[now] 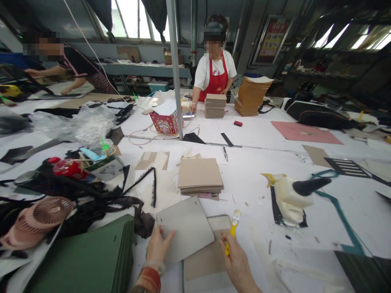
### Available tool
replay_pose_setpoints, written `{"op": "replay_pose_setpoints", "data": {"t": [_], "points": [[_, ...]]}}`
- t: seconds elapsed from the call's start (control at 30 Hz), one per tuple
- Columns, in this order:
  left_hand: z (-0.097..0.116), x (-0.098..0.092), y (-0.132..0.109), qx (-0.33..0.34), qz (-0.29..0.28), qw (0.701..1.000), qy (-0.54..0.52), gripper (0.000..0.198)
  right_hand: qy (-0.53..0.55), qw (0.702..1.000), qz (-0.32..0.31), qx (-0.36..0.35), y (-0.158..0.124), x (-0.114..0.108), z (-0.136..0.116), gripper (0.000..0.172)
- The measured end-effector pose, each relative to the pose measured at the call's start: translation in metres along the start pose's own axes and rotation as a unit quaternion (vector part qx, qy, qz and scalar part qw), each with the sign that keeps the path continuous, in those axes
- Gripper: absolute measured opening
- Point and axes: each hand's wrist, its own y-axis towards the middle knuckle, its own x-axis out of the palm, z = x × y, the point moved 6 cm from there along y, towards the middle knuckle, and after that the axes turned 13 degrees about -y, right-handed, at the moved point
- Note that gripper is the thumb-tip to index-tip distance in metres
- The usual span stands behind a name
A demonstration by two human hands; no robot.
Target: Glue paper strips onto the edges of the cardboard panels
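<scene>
My left hand (159, 246) pinches grey panel (190, 231); right hand (236, 260) grips yellow-handled brush (233, 228), bristles toward 12 o'clock. Tan-faced board (205, 268) at right hand's 8 o'clock.

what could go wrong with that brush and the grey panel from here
The yellow-handled brush in the right hand is close to the grey panel at the left hand, so a slip might mark it. The panel's far corner lies near the brown board stack; sliding forward, it could nudge the stack.
</scene>
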Motion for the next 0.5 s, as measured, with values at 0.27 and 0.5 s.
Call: {"op": "replay_pose_setpoints", "data": {"t": [0.27,0.5], "points": [[-0.003,0.009,0.011,-0.010,0.093,0.993,0.073,0.074,-0.016,1.000,0.011,0.003,0.024,0.019,0.000,0.014],[-0.026,-0.004,0.020,-0.052,0.089,0.994,0.037,0.071,0.103,0.993,-0.002,0.057,0.033,0.029,-0.048,0.012]]}}
